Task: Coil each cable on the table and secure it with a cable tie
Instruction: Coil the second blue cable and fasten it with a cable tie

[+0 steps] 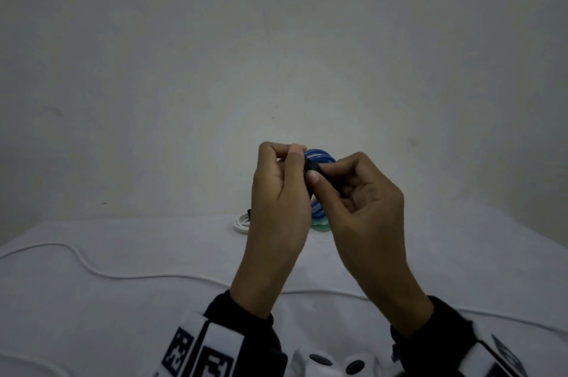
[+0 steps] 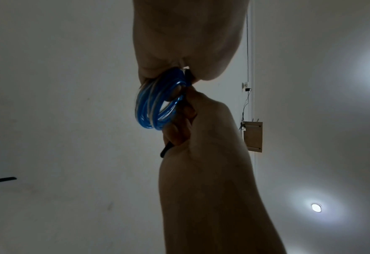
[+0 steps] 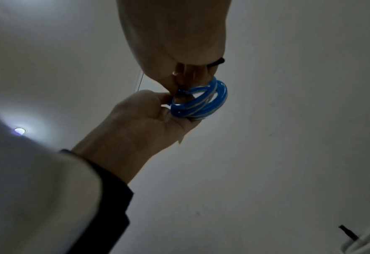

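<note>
I hold a coiled blue cable point(image 1: 321, 156) up in the air above the white table point(image 1: 123, 315). My left hand point(image 1: 296, 155) pinches the coil at its left side, fingers curled round the loops. My right hand point(image 1: 316, 175) pinches a black cable tie point(image 1: 312, 167) that sits on the coil. In the left wrist view the blue cable point(image 2: 155, 106) hangs between both hands, and the cable tie point(image 2: 165, 152) has its tail poking out of my right fist. In the right wrist view the blue cable point(image 3: 201, 104) shows several loops, and the cable tie point(image 3: 218, 61) end sticks out by my right hand.
A loose white cable point(image 1: 92, 267) snakes across the table from the left. A coiled white cable point(image 1: 241, 223) and a teal coil point(image 1: 319, 226) lie at the far edge by the wall. A white device point(image 1: 325, 361) sits at the near edge.
</note>
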